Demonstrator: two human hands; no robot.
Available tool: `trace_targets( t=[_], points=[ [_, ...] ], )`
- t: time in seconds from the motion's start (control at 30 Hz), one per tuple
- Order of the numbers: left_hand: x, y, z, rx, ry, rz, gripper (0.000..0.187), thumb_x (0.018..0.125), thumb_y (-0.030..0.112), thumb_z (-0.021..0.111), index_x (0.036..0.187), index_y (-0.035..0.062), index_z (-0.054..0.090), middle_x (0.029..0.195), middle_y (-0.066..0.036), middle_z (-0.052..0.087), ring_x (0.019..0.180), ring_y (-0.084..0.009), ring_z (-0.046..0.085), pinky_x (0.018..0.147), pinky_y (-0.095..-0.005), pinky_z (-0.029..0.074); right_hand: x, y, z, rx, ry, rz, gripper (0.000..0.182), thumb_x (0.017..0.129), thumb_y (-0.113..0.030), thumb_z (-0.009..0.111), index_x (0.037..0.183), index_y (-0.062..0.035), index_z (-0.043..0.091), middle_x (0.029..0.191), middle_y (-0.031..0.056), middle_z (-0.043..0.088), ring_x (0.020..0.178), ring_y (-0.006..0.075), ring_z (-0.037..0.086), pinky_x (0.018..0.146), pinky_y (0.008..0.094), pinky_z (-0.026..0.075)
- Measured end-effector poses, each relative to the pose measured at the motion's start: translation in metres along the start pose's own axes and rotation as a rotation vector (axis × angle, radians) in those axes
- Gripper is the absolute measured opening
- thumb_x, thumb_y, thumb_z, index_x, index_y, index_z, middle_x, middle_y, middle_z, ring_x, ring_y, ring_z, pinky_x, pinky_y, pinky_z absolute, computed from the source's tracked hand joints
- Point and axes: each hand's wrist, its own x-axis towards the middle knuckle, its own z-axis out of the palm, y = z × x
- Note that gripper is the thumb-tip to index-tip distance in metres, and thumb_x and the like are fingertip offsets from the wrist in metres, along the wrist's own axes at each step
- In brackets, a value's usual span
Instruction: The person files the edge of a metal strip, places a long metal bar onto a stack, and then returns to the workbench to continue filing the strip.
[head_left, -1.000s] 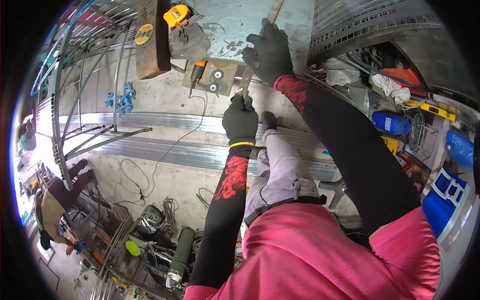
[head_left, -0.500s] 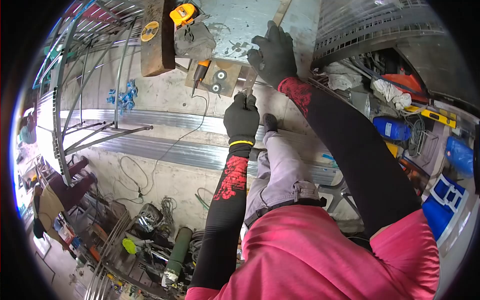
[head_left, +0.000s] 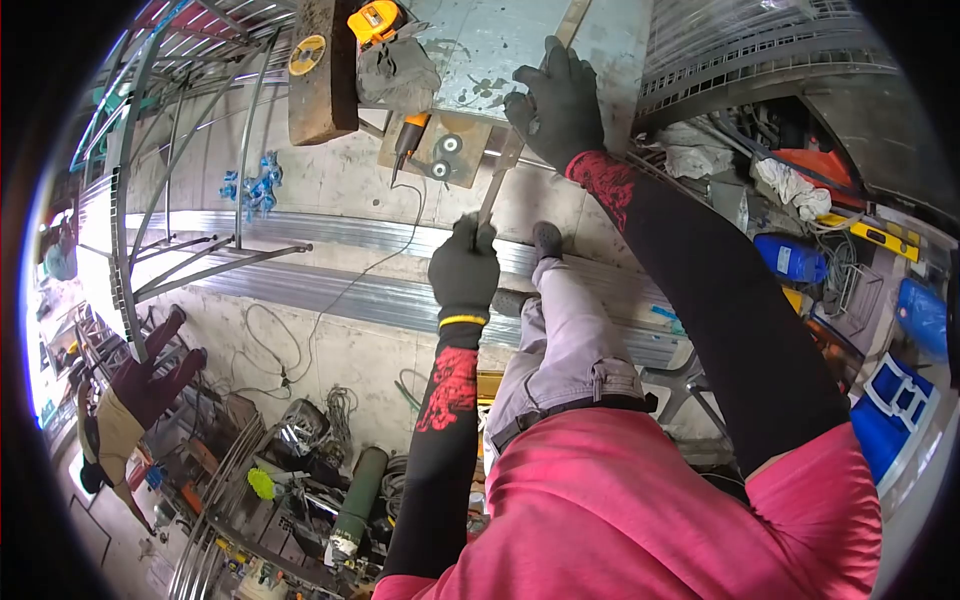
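My left hand (head_left: 464, 262), in a dark grey glove, is closed round the near end of a flat metal strip (head_left: 494, 190). The strip runs away from me, over the edge of a pale blue-grey tabletop (head_left: 470, 50) and under my right hand (head_left: 560, 108). That hand, gloved too, lies over the strip at the table's edge with its fingers apart. Beneath its palm the strip is hidden; the far part (head_left: 573, 22) shows beyond the fingertips. An orange-and-black corded power tool (head_left: 411, 134) lies left of the strip on a board with two round discs (head_left: 441, 168).
An orange tape measure (head_left: 376, 22) and a grey cloth (head_left: 397, 72) are at the table's left, beside a rusty steel beam (head_left: 322, 90). Long metal profiles (head_left: 360, 238) and a cable cross the floor. Another person (head_left: 125, 410) is at far left. A metal rack (head_left: 750, 90) stands right.
My left hand has drawn back towards me and slightly left, and more of the strip shows in front of it. My right hand stays over the strip; the view has shifted slightly.
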Motion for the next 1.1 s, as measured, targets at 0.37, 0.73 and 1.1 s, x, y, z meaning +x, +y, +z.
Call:
trace_targets(
  t=[0.37,0.73,1.1],
  points=[
    [0.035,0.032,0.04,0.04,0.035,-0.008,0.026,0.101,0.035,0.065,0.114,0.013,0.074,0.082,-0.019,0.074,0.077,-0.0433,0.073,0.068,-0.0542,0.056,0.002,0.002,0.002,-0.013,0.011,-0.007,0.036,0.085,-0.028,0.072,0.113,-0.0057,0.077,0.142,0.0257,0.053,0.119,0.0389,0.055,0.102,0.0505,0.044],
    [0.032,0.034,0.04,-0.029,0.009,-0.051,0.032,0.102,0.039,0.065,0.101,0.0078,0.07,0.08,-0.022,0.072,0.077,-0.0474,0.071,0.066,-0.0565,0.054,-0.001,0.0,0.001,-0.023,-0.015,0.023,0.036,0.087,-0.028,0.071,0.114,-0.0059,0.077,0.145,0.0267,0.052,0.126,0.0422,0.053,0.108,0.0529,0.041],
    [0.004,-0.003,0.023,-0.388,-0.005,-0.037,0.031,0.102,0.031,0.069,0.114,0.0037,0.075,0.075,-0.015,0.072,0.066,-0.0225,0.072,0.063,-0.0374,0.053,0.0,0.0,0.001,-0.025,0.043,-0.023,0.035,0.088,-0.029,0.073,0.113,-0.0041,0.076,0.141,0.025,0.054,0.121,0.0396,0.056,0.107,0.0535,0.042]
  ],
)
